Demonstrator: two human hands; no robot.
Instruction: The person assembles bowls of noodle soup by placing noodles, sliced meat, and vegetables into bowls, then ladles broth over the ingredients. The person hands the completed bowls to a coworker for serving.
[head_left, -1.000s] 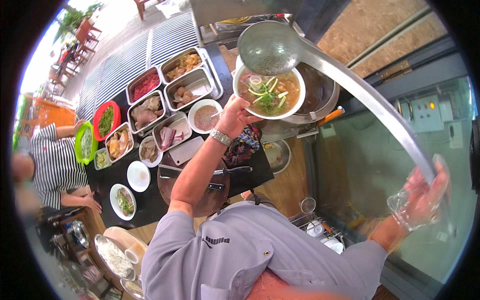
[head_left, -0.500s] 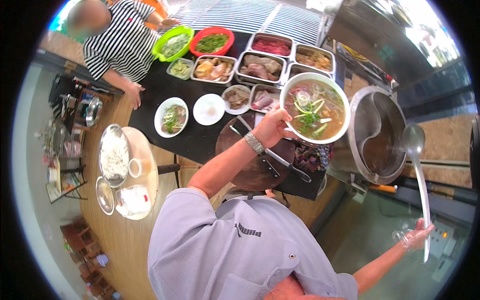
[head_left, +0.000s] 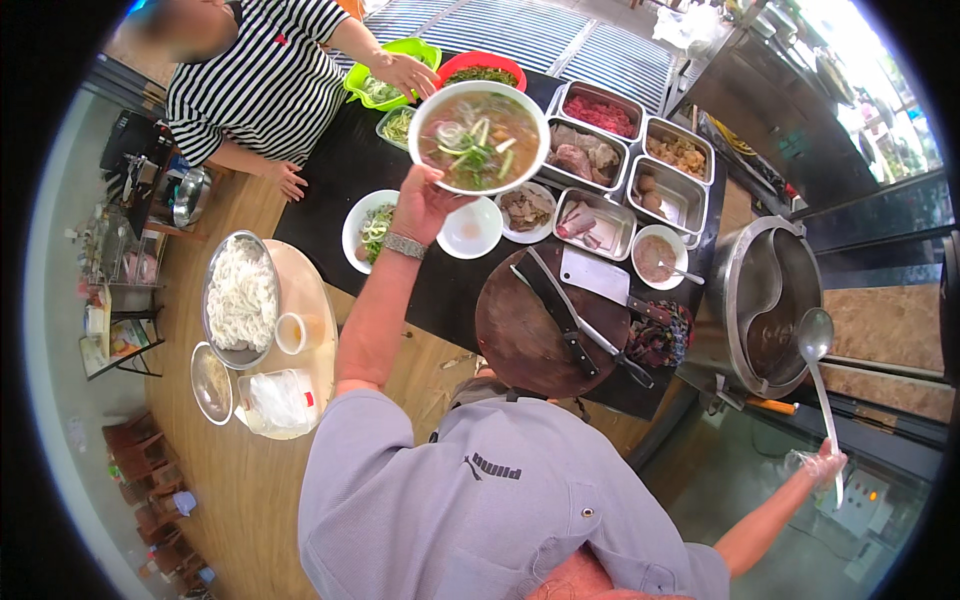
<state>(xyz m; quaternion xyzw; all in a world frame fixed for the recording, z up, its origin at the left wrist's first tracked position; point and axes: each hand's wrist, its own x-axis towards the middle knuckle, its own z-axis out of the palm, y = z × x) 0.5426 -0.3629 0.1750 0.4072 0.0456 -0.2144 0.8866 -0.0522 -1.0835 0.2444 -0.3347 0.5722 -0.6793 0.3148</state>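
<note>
My left hand (head_left: 427,205) is closed on the rim and underside of a white bowl of noodle soup (head_left: 480,140), topped with onion rings and green herbs. I hold it out above the black table, tipped a little toward me. My right hand (head_left: 824,463), in a clear plastic glove, grips the handle of a long metal ladle (head_left: 816,338). The ladle's bowl hangs beside the rim of a big steel pot (head_left: 722,285) with a curved divider and dark broth. Across the table, a person's hand (head_left: 406,76) reaches close to the soup bowl; whether it touches is unclear.
A round chopping board (head_left: 540,350) carries a cleaver (head_left: 595,272), a dark knife and a sharpening rod. Steel trays (head_left: 597,222) of meat, a red basin (head_left: 510,66) and a green basin (head_left: 425,48) line the table (head_left: 320,235). Noodles fill a metal bowl (head_left: 240,300) on a side stool.
My left hand has carried the soup bowl leftward and away from me, toward the other person. That person's hand has come forward to it. The ladle has shifted slightly.
</note>
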